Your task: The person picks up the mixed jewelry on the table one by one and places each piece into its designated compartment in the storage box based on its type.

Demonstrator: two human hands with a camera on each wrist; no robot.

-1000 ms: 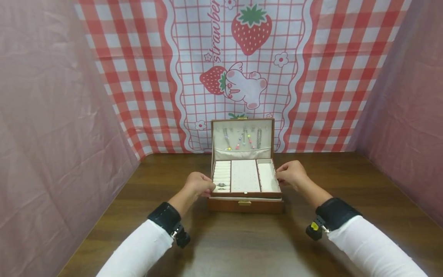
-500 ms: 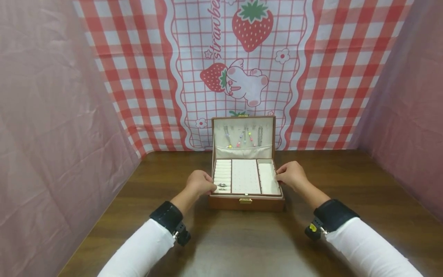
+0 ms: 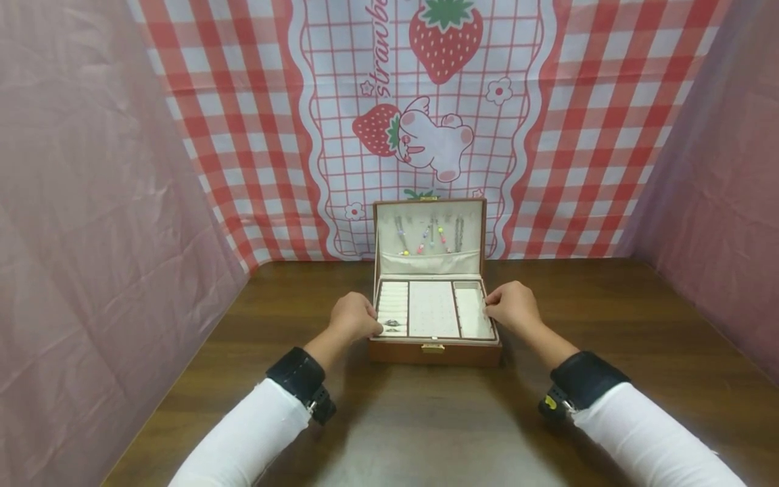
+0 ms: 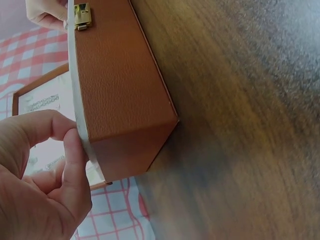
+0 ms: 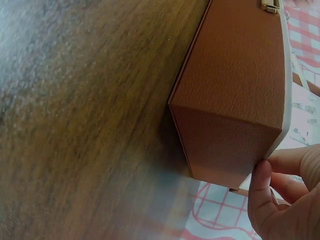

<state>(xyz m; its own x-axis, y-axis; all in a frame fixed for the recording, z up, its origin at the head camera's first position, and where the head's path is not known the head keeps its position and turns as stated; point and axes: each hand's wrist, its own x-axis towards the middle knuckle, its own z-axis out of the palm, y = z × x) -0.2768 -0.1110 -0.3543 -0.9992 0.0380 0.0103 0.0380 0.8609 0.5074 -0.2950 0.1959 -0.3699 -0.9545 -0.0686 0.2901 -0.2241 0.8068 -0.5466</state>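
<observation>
A brown jewelry box (image 3: 398, 353) stands on the table with its lid (image 3: 377, 223) raised. In its top sits a cream jewelry tray (image 3: 433, 308), level with the rim and split into three compartments. Rings (image 3: 392, 323) lie at the front of the left, ridged compartment. At the tray's left front corner my left hand (image 3: 356, 314) pinches the edge with thumb and forefinger. My right hand (image 3: 514, 306) pinches along the tray's right side. Both wrist views show fingertips on the box's pale rim, the left hand (image 4: 45, 185) and the right hand (image 5: 290, 195); the tray itself is largely hidden there.
Several necklaces (image 3: 459, 233) hang inside the lid above a fabric pocket (image 3: 430, 264). A gold clasp (image 3: 433, 349) is on the box front. Behind stands a red checked strawberry cloth (image 3: 578, 135); pink cloths flank the wooden table (image 3: 426, 419).
The tray's front edge has come down from above the box rim until it sits inside. Both hands have kept their hold on its sides. The head view has tilted slightly downward.
</observation>
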